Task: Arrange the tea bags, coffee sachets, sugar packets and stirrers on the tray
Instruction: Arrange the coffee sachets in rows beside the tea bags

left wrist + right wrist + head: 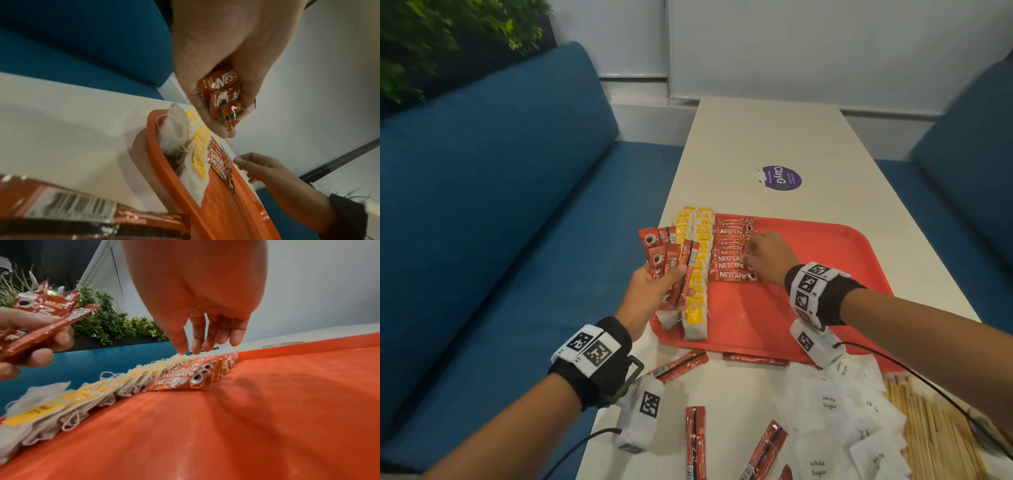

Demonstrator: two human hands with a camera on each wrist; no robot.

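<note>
A red tray (808,274) lies on the white table. Tea bags (697,298) with yellow tags run in two columns along its left side. Beside them is a column of red coffee sachets (731,265). My left hand (674,277) grips a bunch of coffee sachets (664,253) above the tray's left edge; the left wrist view shows this held bunch (224,97) too. My right hand (756,257) hovers over the right ends of the sachet column. The right wrist view shows its fingers (197,340) pointing down with nothing in them, above the sachet column (176,382).
Loose coffee sachets (681,365) lie on the table in front of the tray, with white sugar packets (828,404) and wooden stirrers (935,421) at the near right. A purple sticker (780,177) is beyond the tray. Blue sofas (500,205) flank the table.
</note>
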